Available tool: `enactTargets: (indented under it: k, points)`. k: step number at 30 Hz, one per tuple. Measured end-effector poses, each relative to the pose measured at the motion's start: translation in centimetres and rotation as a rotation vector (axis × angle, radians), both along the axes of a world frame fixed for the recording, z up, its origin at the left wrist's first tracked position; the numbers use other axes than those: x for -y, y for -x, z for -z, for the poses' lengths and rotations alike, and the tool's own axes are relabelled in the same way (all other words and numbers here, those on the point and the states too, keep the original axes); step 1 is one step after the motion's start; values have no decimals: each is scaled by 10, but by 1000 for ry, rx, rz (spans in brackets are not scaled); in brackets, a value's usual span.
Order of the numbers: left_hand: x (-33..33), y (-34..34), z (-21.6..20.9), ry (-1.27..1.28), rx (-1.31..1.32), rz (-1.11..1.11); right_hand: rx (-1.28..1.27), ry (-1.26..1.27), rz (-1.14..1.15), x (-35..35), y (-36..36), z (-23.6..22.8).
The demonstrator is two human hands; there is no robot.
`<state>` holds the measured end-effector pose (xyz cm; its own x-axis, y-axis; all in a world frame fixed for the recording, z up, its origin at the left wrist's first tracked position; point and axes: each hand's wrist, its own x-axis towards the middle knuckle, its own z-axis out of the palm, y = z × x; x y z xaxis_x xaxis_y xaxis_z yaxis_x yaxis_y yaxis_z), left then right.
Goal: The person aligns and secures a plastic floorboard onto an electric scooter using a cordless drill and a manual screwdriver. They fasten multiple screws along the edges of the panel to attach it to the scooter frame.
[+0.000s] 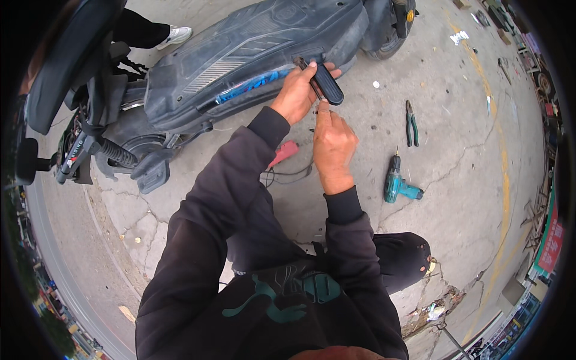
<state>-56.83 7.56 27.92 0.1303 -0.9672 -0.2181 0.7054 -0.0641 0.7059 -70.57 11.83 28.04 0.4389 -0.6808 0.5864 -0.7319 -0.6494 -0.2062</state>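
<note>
My left hand (293, 95) is closed around a black ribbed footrest (328, 84), held up beside the lower side of a dark scooter (252, 54). Whether the footrest is joined to the scooter cannot be told. My right hand (334, 147) is just below it, thumb and fingers pinched together at the footrest's near edge. Something small and thin seems to be between those fingertips, but its kind is hidden. A similar black footrest (153, 172) sticks out from the scooter's left part.
To the right on the concrete lie green-handled pliers (411, 125) and a teal cordless drill (397, 183) with a bit in it. A red object (284, 153) and a dark cable (294, 174) lie beneath my arms. Another person's white shoe (175, 36) stands behind the scooter.
</note>
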Motion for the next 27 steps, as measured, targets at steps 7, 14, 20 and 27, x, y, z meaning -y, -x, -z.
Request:
enactTargets:
  k: [7,14,20,27]
  points:
    - [2,1,-3,-24,42,9,-79,-81,-15,-3,1,0]
    - [6,-2,12,13,-175,21,-307,190,-99,12,11,-17]
    - [6,-2,8,35,-125,26,-241,17,-107,14,11,-25]
    - [4,-4,-1,16,-53,40,-20,-88,-62,-3,-2,-35]
